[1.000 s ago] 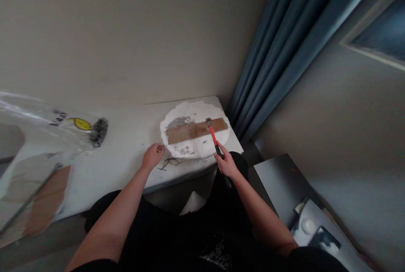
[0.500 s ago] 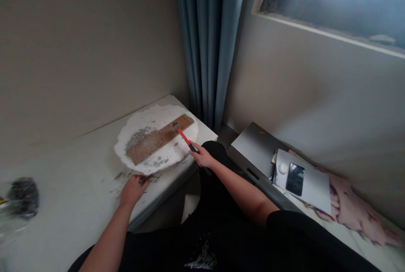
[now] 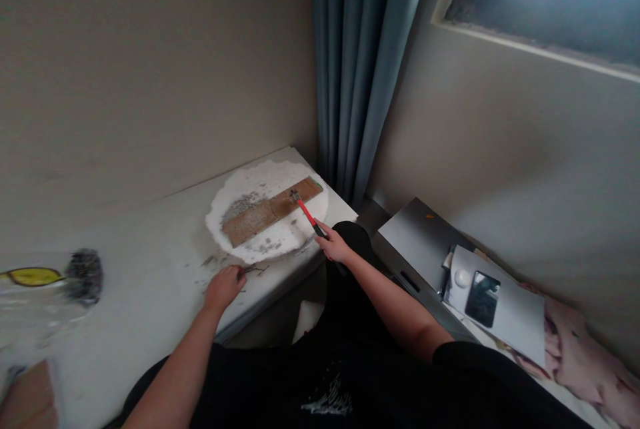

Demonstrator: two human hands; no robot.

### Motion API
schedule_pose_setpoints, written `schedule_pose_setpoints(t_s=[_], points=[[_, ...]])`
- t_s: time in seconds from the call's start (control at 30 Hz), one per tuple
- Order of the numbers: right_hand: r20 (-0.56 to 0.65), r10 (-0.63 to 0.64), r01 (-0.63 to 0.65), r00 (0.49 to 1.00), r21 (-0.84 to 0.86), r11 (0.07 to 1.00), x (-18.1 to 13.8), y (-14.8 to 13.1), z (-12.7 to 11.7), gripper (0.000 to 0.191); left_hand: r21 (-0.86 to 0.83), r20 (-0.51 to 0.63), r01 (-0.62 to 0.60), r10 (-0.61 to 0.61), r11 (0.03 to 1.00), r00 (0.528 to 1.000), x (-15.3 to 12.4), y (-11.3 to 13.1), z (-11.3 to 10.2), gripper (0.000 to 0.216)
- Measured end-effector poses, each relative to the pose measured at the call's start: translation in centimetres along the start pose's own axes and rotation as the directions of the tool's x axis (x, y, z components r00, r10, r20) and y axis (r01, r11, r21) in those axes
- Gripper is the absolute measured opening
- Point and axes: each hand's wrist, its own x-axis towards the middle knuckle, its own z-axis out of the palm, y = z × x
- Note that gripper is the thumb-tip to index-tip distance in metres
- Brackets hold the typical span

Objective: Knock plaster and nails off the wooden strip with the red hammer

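My right hand is closed round the dark grip of a small hammer with a red handle. Its metal head rests on a brown wooden strip that lies across a round white foam board on the white table. My left hand rests on the table just in front of the foam board, fingers pinched on small dark nails scattered there. Grey specks dot the foam near the strip.
A clear plastic bag with a yellow mark and a dark clump lies at the table's left. Blue curtains hang in the corner. To the right stand a grey box, a white sheet with a phone, and pink cloth.
The view swung right a second ago, then slightly back left. Both hands stay where they were; the hammer head still rests on the strip, and my left hand shifted a little along the table edge.
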Motion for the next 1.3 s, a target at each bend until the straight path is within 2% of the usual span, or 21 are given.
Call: schedule_pose_setpoints(t_s=[0.13, 0.2, 0.27, 0.37, 0.4, 0.43, 0.47, 0.57, 0.63, 0.8, 0.87, 1.0, 1.17, 1.3], points=[[-0.048, 0.017, -0.016, 0.999, 0.023, 1.000, -0.2, -0.2, 0.1, 0.073, -0.169, -0.065, 0.219, -0.232, 0.961, 0.970, -0.5, -0.8, -0.3, 0.020], [-0.069, 0.030, -0.029, 0.997, 0.019, 0.999, -0.3, -0.2, 0.2, 0.071, -0.334, -0.144, 0.324, -0.388, 0.885, 0.910, -0.6, -1.4, -0.5, 0.027], [-0.058, 0.042, -0.042, 0.997, 0.003, 0.999, -0.4, -0.2, 0.3, 0.071, -0.508, -0.220, 0.374, -0.537, 0.776, 0.814, -0.4, -2.0, -0.8, 0.036], [-0.039, 0.051, -0.052, 0.998, -0.035, 0.998, -0.4, -0.3, 0.3, 0.071, -0.733, -0.274, 0.320, -0.692, 0.600, 0.668, 0.5, -2.1, -1.7, 0.039], [-0.032, 0.051, -0.053, 0.998, -0.048, 0.997, -0.4, -0.3, 0.3, 0.071, -0.786, -0.289, 0.270, -0.716, 0.557, 0.635, 1.0, -1.8, -2.2, 0.037], [-0.026, 0.050, -0.052, 0.998, -0.058, 0.997, -0.4, -0.3, 0.3, 0.072, -0.819, -0.314, 0.202, -0.715, 0.537, 0.624, 1.5, -1.3, -2.7, 0.036], [-0.020, 0.051, -0.052, 0.999, -0.065, 0.997, -0.4, -0.4, 0.2, 0.073, -0.836, -0.354, 0.124, -0.697, 0.535, 0.624, 2.1, -0.6, -3.3, 0.037], [-0.005, 0.051, -0.052, 0.999, -0.051, 0.997, -0.4, -0.3, 0.2, 0.077, -0.841, -0.432, -0.071, -0.585, 0.537, 0.686, 4.0, 2.1, -5.1, 0.034], [0.011, 0.053, -0.053, 0.999, -0.021, 0.998, -0.4, -0.2, 0.1, 0.079, -0.834, -0.432, -0.109, -0.516, 0.542, 0.740, 5.2, 4.0, -6.2, 0.024], [0.025, 0.041, -0.042, 0.999, 0.044, 0.998, -0.4, 0.3, -0.2, 0.084, -0.859, -0.357, -0.125, -0.405, 0.497, 0.842, 7.8, 7.2, -7.3, 0.036], [0.034, 0.034, -0.035, 0.999, 0.055, 0.998, -0.3, 0.5, -0.4, 0.084, -0.832, -0.380, -0.138, -0.371, 0.538, 0.847, 8.6, 7.9, -7.2, 0.030], [0.036, 0.033, -0.035, 0.999, 0.055, 0.998, -0.3, 0.7, -0.6, 0.087, -0.749, -0.451, -0.126, -0.360, 0.650, 0.817, 10.2, 9.2, -6.7, 0.022], [0.039, 0.023, -0.025, 0.999, 0.061, 0.998, -0.3, 0.8, -0.7, 0.088, -0.693, -0.370, -0.053, -0.291, 0.719, 0.882, 11.0, 10.5, -6.2, 0.017], [0.052, 0.016, -0.019, 0.999, 0.069, 0.997, -0.3, 0.9, -0.8, 0.088, -0.650, -0.377, -0.044, -0.271, 0.758, 0.886, 11.4, 10.9, -6.1, 0.015]])
